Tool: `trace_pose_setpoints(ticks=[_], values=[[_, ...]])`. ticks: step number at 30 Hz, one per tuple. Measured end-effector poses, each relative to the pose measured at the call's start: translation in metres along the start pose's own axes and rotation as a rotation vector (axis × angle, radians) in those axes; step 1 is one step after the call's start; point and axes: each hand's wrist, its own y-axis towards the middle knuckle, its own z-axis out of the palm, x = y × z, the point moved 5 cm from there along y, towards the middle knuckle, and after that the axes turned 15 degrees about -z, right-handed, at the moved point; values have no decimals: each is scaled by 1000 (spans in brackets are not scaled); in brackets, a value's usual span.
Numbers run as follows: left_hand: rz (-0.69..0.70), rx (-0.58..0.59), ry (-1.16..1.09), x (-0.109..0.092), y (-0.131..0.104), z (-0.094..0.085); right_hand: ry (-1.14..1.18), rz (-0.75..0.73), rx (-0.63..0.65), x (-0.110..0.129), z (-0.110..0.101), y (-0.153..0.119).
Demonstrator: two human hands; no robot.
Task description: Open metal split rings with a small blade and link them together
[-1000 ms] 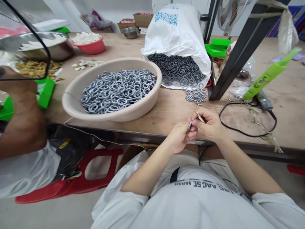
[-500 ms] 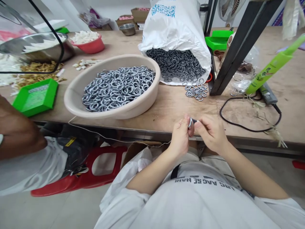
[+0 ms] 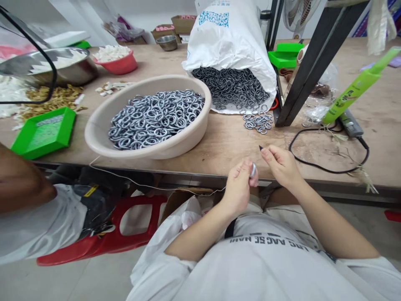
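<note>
My left hand [image 3: 238,184], at the table's front edge, is closed on a silvery metal ring [image 3: 253,169], most of which the fingers hide. A little to its right and higher, my right hand [image 3: 281,166] pinches a small dark pointed piece [image 3: 260,148]; only its tip shows, so its kind is unclear. The two hands are apart. Beyond them several loose rings [image 3: 258,122] lie on the wood before a white sack [image 3: 230,46] spilling many more. A beige basin [image 3: 94,140] heaped with grey rings stands to the left.
A dark metal post [image 3: 308,69] rises right of the sack. Near it are a lime-green tube [image 3: 352,96] and a black cable [image 3: 294,156]. A green tray [image 3: 19,144] lies at left, by another person's arm [image 3: 21,184]. A red stool [image 3: 153,217] stands below.
My hands have come apart. The right has drawn the dark pointed piece away from the ring and upward; the left, still gripping the ring, has dropped slightly.
</note>
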Motion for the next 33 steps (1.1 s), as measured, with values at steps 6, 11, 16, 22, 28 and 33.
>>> trace_pose_setpoints(ticks=[6, 11, 16, 22, 28, 33], values=[[6, -112, -18, -7, 17, -33, -371, 6, 75, -38, 3, 62], [-10, -96, -32, -10, 18, -49, -495, -26, 188, -78, 27, 117], [-79, -118, -123, -18, 23, -63, -441, -4, 153, -85, 26, 123], [4, -160, 7, -15, 57, -50, 238, 102, 8, -49, 27, 74], [167, -108, 143, -14, 68, -39, 640, 151, -73, -20, 38, 34], [166, -114, 144, -22, 61, -44, 791, 156, -145, -20, 39, 30]])
